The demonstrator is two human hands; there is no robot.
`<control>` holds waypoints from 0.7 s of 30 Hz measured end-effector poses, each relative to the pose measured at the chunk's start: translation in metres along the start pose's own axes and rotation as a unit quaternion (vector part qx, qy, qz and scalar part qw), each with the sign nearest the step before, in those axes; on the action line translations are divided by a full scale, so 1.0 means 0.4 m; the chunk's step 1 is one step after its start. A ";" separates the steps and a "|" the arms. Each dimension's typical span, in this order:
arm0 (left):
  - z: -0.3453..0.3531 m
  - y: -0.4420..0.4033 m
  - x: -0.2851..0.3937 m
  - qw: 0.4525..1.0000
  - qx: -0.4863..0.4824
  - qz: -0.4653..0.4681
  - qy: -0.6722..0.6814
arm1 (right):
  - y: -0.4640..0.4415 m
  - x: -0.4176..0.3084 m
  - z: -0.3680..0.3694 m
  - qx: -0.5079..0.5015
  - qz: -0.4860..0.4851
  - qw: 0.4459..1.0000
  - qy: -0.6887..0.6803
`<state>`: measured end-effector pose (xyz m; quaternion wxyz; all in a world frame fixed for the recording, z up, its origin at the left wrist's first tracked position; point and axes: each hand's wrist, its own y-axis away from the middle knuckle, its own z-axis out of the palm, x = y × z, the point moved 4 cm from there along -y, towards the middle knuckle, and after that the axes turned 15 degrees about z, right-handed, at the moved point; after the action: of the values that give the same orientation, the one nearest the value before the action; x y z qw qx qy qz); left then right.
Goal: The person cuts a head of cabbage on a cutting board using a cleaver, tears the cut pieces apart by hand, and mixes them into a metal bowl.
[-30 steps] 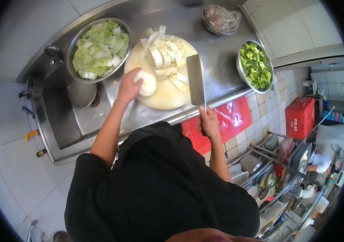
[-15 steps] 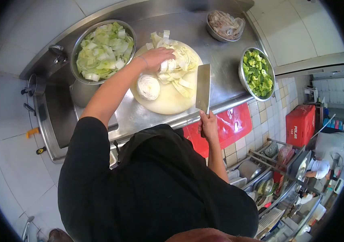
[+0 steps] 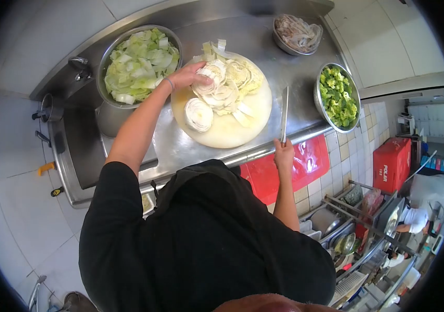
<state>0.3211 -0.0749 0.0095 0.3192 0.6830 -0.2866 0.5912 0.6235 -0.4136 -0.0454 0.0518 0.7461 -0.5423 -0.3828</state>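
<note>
A pale round cutting board [image 3: 222, 136] lies on the steel counter with cut Chinese cabbage [image 3: 221, 93] heaped on it. My left hand [image 3: 191, 76] grips the heap's left side, thumb toward me and fingers on the far side. Beside the heap, nearer me, a round cabbage stem end [image 3: 198, 115] rests cut face up. My right hand [image 3: 284, 155] is closed round the handle of a cleaver [image 3: 285, 112]. Its blade stands nearly edge-on to my view, just right of the board and apart from the cabbage.
A steel bowl of chopped cabbage [image 3: 141, 65] sits left, by the sink [image 3: 79, 151] and faucet [image 3: 80, 67]. To the right are a bowl of broccoli [image 3: 338, 96] and a bowl holding a plastic bag [image 3: 298, 34]. A red cooler [image 3: 391, 165] and racks stand farther right, with people beyond.
The cleaver has turned from showing its broad side to nearly edge-on and moved a little right. My left hand has shifted from atop the cabbage to its left side.
</note>
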 end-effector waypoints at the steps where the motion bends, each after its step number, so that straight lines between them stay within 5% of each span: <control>1: 0.000 0.006 0.000 1.000 0.014 -0.008 0.010 | 0.000 -0.007 -0.002 0.016 -0.012 1.000 0.022; 12: -0.017 0.045 0.042 0.975 0.157 0.074 0.141 | -0.013 -0.064 -0.015 0.114 -0.019 0.976 0.186; 19: -0.110 0.127 0.094 0.875 0.219 0.197 0.384 | -0.068 -0.041 0.004 0.140 -0.094 0.965 0.203; 21: -0.195 0.174 0.087 0.866 0.291 0.192 0.360 | -0.060 -0.044 0.003 0.141 -0.093 0.966 0.196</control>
<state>0.2237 -0.0590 0.0583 0.0675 0.4165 -0.0926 0.9019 0.6392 -0.3886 -0.0491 0.0157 0.8538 -0.4977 -0.1517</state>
